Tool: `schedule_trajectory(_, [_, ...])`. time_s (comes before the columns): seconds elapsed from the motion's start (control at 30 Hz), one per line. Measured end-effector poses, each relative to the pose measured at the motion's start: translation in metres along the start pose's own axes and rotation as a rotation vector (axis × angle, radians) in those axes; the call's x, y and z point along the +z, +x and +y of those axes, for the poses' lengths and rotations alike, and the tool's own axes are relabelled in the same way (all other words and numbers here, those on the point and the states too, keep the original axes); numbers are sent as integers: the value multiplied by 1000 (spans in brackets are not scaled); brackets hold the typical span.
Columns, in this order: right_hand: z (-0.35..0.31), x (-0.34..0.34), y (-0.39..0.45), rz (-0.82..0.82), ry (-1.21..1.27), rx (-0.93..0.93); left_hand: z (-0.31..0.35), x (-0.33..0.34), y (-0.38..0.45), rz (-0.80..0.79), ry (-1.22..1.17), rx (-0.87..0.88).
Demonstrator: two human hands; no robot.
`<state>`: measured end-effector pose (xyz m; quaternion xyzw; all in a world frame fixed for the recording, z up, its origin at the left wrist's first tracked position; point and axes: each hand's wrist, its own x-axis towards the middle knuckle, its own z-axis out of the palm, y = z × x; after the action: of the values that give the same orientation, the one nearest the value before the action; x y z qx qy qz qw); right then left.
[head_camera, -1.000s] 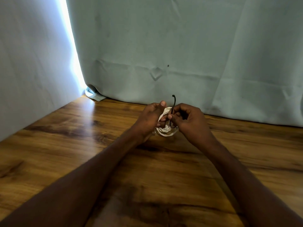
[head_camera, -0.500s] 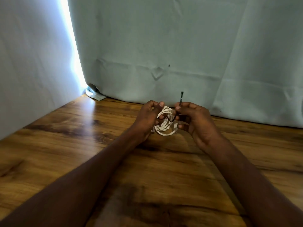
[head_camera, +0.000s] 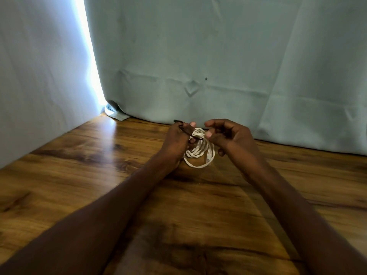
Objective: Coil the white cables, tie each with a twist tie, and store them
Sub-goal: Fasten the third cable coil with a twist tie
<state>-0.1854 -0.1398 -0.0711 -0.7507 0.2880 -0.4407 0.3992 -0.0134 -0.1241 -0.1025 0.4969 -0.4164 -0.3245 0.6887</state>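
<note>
The white cable [head_camera: 200, 150], wound into a loose round coil of thin flat strands, hangs between both hands just above the glossy wood-grain table [head_camera: 79, 185]. The left hand [head_camera: 176, 144] holds the coil, its grip curled round the strands, and a thin dark twist tie [head_camera: 185, 132] crosses over its knuckles onto the cable. The right hand [head_camera: 228, 138] sits just beside the coil with fingers curled (whether its grip pinches the tie's other end cannot be told). A clear plug [head_camera: 209, 155] dangles on the coil. A creased pale cloth backdrop [head_camera: 218, 56] hangs behind.
</note>
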Motion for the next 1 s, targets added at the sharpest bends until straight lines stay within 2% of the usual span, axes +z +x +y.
schedule_trajectory(0.1, [-1,12,-3,44,-410,-250,1,2,0,34,34,14])
schedule_trajectory(0.17, [-5,21,-6,44,-548,-324,-2,2,-4,-6,76,56])
schedule_trajectory(0.27, [-5,25,-7,57,-536,-285,-7,1,-12,-122,142,169])
schedule_trajectory(0.37, [0,20,-5,77,-467,-258,-4,5,-12,-62,131,144])
schedule_trajectory(0.47, [3,17,-5,95,-525,-226,-5,7,-9,-35,147,136])
schedule_trajectory(0.63, [1,17,-9,258,-542,-144,-8,9,-9,43,146,137])
schedule_trajectory(0.77, [4,29,-10,336,-289,131,-13,8,-4,181,114,161])
schedule_trajectory(0.93, [3,52,-15,420,431,606,-6,20,-7,152,11,173])
schedule_trajectory(1.0, [1,50,-14,370,668,698,-5,24,-9,152,14,187])
